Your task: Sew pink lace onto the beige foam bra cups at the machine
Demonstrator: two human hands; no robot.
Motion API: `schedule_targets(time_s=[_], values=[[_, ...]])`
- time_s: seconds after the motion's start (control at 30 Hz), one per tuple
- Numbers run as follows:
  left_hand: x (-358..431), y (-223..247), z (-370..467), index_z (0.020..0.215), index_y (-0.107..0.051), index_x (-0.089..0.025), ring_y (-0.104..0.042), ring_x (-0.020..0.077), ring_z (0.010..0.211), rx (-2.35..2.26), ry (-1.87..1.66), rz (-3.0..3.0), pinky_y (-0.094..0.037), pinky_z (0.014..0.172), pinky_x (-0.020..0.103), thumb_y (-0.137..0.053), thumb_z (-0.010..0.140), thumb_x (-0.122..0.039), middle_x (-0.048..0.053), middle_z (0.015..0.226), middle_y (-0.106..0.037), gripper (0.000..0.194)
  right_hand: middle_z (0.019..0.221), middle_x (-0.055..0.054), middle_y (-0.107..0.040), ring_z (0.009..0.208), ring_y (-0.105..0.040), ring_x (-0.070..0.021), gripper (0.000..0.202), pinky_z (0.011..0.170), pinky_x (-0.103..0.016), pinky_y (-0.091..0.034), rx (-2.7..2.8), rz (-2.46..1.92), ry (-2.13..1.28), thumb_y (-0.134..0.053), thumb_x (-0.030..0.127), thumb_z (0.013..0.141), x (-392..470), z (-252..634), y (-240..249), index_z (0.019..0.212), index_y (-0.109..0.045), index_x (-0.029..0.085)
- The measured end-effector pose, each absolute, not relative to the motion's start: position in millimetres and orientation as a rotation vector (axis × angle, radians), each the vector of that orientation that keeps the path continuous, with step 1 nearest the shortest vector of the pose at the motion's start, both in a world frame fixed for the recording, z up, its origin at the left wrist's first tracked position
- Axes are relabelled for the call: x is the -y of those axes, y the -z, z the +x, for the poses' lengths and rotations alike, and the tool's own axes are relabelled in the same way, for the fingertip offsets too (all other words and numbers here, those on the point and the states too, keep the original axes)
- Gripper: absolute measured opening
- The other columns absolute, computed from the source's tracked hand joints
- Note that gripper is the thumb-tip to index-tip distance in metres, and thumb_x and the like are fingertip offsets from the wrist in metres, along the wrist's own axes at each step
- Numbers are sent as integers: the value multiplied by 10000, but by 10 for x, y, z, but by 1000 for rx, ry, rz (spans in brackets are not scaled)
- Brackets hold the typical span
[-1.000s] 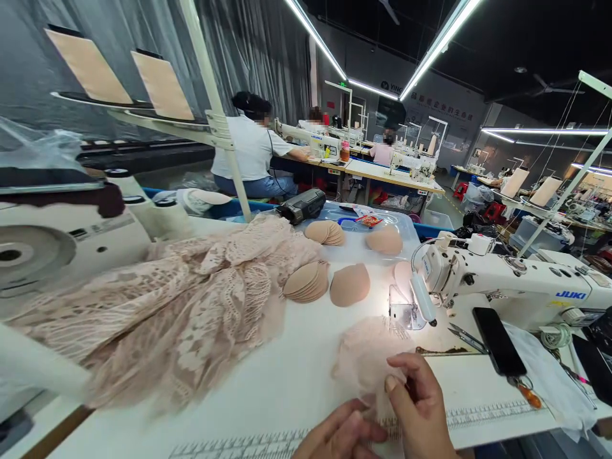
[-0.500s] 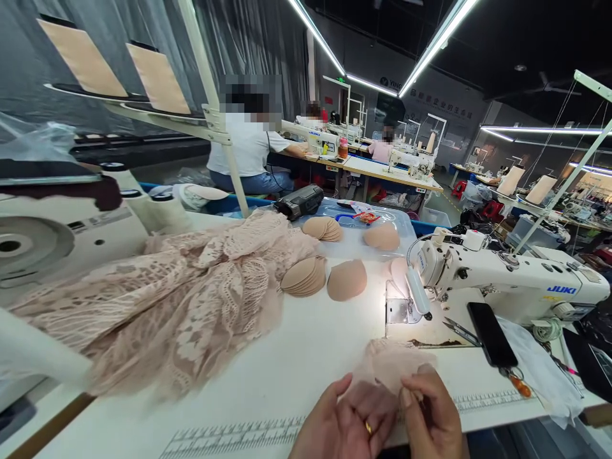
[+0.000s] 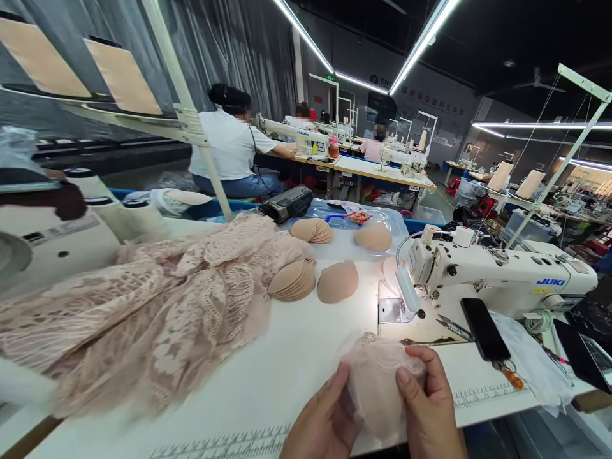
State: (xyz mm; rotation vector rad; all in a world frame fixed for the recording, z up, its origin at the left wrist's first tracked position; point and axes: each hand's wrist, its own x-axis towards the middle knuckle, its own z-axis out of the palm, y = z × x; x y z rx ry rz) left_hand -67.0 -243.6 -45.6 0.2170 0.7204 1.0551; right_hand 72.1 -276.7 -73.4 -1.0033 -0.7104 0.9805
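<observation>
A pale pink, sheer lace-edged fabric piece point(image 3: 380, 389), shaped like a bra cup, is held in front of me over the table's near edge. My left hand point(image 3: 325, 414) grips its left side, thumb on top and fingers behind. On the right side, my right hand point(image 3: 428, 401) pinches the lace edge between thumb and fingers. Just beyond the fabric lies the lit needle plate point(image 3: 394, 310) of a white sewing machine point(image 3: 502, 268). Beige cup pads point(image 3: 338, 282) lie farther back on the white table point(image 3: 291, 344), some in a fanned stack point(image 3: 292, 280).
A large heap of pink lace point(image 3: 191, 299) covers the left side. Thread snips point(image 3: 454, 328), a black phone point(image 3: 485, 329) and an orange key charm point(image 3: 512, 377) lie to the right. A clear plastic lid point(image 3: 387, 213) sits behind the pads. A co-worker point(image 3: 224, 146) sits beyond.
The fabric has been turned and spread, so its cup shape now faces me. My left fingers have moved behind it. The view has shifted slightly to the right.
</observation>
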Motion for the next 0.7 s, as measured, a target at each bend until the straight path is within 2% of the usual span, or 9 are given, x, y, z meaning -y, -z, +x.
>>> schedule_targets(time_s=[0.03,0.1,0.17,0.23,0.3,0.4,0.5,0.7], values=[[2432,465,-673,1204,-737,-193,-762,280,1085,-743,-1051,170,-652,936,378,-734,936,-280,92,1147,-792,282,1129,-55,-745,993,-718,-253,379,882,-396,-607,706,-999,-965,-842,486,843,2744,737,759,1115,-686,273],[2443,459,-679,1149,-753,-184,-754,279,1122,-722,-977,136,-637,976,381,-676,977,-303,106,1147,-791,223,1095,-56,-758,979,-722,-248,350,877,-381,-609,743,-1026,-912,-840,472,850,2729,768,829,1092,-699,263],[2474,434,-679,1143,-768,-186,-727,322,1183,-645,-916,194,-610,1027,414,-781,899,-341,120,1144,-795,289,1074,-57,-768,977,-725,-247,329,868,-367,-611,830,-1076,-866,-832,464,860,2737,803,880,1089,-719,256],[2507,400,-671,1185,-771,-196,-702,369,1217,-618,-924,317,-590,1053,451,-911,758,-316,122,1152,-799,465,1064,-57,-770,962,-723,-247,324,852,-356,-611,939,-1130,-830,-823,458,870,2756,833,878,1102,-736,249],[2520,371,-660,1188,-775,-195,-707,389,1193,-685,-994,420,-597,1032,459,-969,667,-287,116,1143,-805,564,1044,-58,-763,939,-715,-249,334,838,-354,-604,999,-1172,-782,-813,475,873,2780,842,828,1103,-743,243],[2504,358,-639,1135,-787,-193,-715,377,1165,-800,-1063,530,-604,1010,430,-995,628,-330,97,1130,-809,565,985,-54,-738,894,-688,-242,346,799,-343,-583,906,-1188,-712,-809,508,865,2815,797,721,1065,-723,239],[2497,391,-597,1096,-788,-200,-718,376,1152,-838,-1088,578,-598,1012,443,-1005,605,-378,82,1089,-816,566,932,-36,-710,793,-660,-216,350,714,-325,-561,758,-1090,-798,-821,495,852,2833,715,649,1048,-661,254],[2565,520,-541,1073,-782,-232,-723,370,1133,-911,-1175,568,-581,1036,451,-1020,550,-428,53,1054,-820,607,1128,-54,-704,936,-703,-248,320,760,-366,-573,765,-809,-1002,-773,484,893,2809,667,587,1082,-582,311]])
